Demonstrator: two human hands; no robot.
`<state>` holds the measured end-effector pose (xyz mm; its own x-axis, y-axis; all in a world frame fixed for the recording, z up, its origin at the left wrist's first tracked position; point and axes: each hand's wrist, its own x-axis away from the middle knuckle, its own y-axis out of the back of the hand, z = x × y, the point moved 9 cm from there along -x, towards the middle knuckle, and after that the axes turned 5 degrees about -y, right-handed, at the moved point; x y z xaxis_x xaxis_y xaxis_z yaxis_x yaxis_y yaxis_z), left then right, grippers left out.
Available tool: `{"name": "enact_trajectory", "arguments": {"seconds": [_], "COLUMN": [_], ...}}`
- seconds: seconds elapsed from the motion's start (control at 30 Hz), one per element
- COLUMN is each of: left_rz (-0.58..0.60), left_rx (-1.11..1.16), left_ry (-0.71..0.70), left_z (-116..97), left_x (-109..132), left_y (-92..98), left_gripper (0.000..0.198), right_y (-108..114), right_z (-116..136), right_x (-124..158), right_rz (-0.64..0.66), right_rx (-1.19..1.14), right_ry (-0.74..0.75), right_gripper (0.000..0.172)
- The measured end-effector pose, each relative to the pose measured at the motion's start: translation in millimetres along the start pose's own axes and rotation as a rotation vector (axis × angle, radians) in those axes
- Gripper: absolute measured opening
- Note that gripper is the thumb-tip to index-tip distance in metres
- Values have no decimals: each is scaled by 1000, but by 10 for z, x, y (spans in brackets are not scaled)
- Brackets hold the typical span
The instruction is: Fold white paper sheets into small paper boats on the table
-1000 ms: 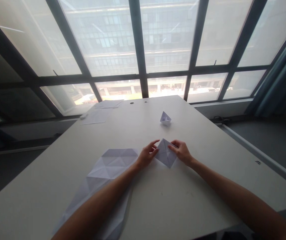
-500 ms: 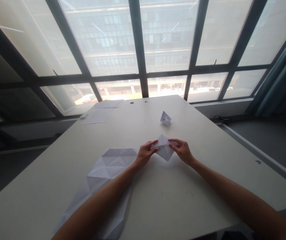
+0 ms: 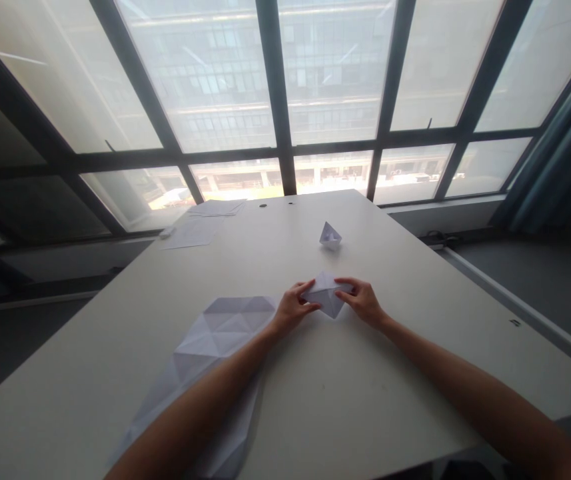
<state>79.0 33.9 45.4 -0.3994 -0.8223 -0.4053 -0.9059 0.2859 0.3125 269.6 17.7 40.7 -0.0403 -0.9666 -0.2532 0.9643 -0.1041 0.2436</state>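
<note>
- Far out past the left hand, loose white sheets (image 3: 192, 233) lie flat on the bench (image 3: 345, 387), up near the window end.
- Just left of the left hand, a big creased paper sheet (image 3: 220, 340) is spread out, all triangular fold lines, with the left forearm (image 3: 200, 393) running across it.
- Here's the left hand (image 3: 292, 308), closed around the left side of the folded paper diamond (image 3: 326, 293), fingers gripping firmly.
- The diamond sits right between the two hands, point facing the person; can't tell whether it's touching the bench.
- Well ahead of both hands, a small paper boat (image 3: 330, 235) stands alone on the bench, untouched.
- And the right hand (image 3: 362, 302) has the diamond's right corner pinched in its fingertips.
- Far off to the right of that hand, a blue-grey curtain (image 3: 555, 133) hangs beside the window.
</note>
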Motion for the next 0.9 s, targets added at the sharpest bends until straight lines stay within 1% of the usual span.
{"name": "enact_trajectory", "arguments": {"seconds": [0.2, 0.3, 0.4, 0.5, 0.6, 0.67, 0.7, 0.83, 0.9], "left_rz": [26, 25, 10, -1, 1, -2, -9, -44, -47], "left_rx": [-87, -88, -70, -71, -90, -76, -68, -40, 22], "left_ry": [13, 45, 67, 64, 33, 40, 45, 20, 24], "left_z": [33, 79, 74, 3, -92, -110, -109, -114, -100], "left_x": [-5, -1, 4, 2, -1, 3, 5, 7, 7], "left_y": [-11, -14, -7, 3, 6, 8, 14, 48, 49], "left_gripper": [70, 69, 66, 57, 41, 31, 29, 39, 39], "right_y": [-51, -47, -53, -46, -6, 23, 35, 100, 121], "right_z": [-42, -60, -61, -37, 7, 28, 34, 70, 90], "right_x": [-31, -30, -24, -21, -17, -16, -18, -33, -36], "right_rz": [49, 37, 40, 37, 8, -10, -16, -60, -76], "right_rx": [17, 40, 22, -23, -66, -83, -86, -28, -18], "right_ry": [22, 18, 17, 21, 29, 29, 26, 44, 65], "right_gripper": [53, 50, 44, 42, 41, 39, 38, 36, 36]}}
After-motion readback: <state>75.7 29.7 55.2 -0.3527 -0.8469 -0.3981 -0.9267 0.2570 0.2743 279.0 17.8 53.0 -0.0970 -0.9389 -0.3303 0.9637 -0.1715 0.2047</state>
